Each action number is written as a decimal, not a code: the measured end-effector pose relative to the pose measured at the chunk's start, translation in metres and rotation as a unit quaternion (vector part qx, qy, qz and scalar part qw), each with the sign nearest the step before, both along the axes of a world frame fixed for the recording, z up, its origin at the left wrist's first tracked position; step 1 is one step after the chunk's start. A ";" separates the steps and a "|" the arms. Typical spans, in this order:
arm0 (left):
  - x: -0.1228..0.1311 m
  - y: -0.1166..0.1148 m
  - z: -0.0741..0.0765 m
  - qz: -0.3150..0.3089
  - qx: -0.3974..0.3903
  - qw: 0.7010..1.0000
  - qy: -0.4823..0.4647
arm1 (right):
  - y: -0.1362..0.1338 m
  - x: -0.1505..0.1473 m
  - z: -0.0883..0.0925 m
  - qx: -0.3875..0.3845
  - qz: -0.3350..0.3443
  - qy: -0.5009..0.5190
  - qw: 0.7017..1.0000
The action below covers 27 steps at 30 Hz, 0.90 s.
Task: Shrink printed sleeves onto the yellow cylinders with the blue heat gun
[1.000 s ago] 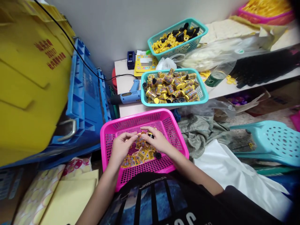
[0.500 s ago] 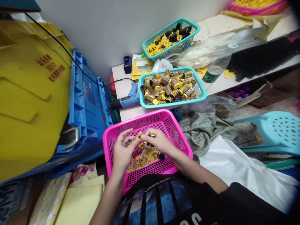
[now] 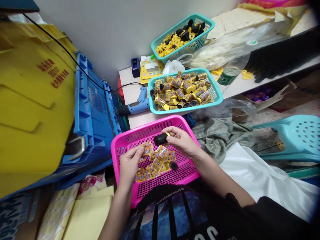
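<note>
My left hand (image 3: 130, 160) pinches a yellow printed plastic sleeve (image 3: 147, 149) above the pink basket (image 3: 120, 139). To its right, my right hand (image 3: 182, 141) grips a small black tube with a yellow end (image 3: 161, 138), held nearly level. Tube and sleeve are apart, with a small gap between them. Several more printed sleeves (image 3: 157, 165) lie in a loose pile on the basket floor. Beside the pile sits a round black piece (image 3: 173, 165).
A teal basket (image 3: 220, 98) of labelled tubes stands behind the pink one. Another teal basket (image 3: 160, 57) with yellow and black parts is farther back. A blue heat gun (image 3: 136, 107) lies on the table. Blue crates (image 3: 91, 110) are left, a teal stool (image 3: 303, 136) right.
My hands have moved apart. The right has gone up and right with the black tube, now plainly visible; the left now holds a sleeve at its fingertips.
</note>
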<state>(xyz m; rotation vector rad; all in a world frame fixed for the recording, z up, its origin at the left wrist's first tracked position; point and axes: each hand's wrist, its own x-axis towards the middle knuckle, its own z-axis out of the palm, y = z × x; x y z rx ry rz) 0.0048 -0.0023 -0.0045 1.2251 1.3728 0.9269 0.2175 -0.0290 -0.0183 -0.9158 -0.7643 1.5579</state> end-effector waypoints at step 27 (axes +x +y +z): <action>0.010 -0.009 0.027 -0.152 0.174 0.973 0.019 | -0.013 -0.047 -0.003 0.045 -0.047 0.047 0.997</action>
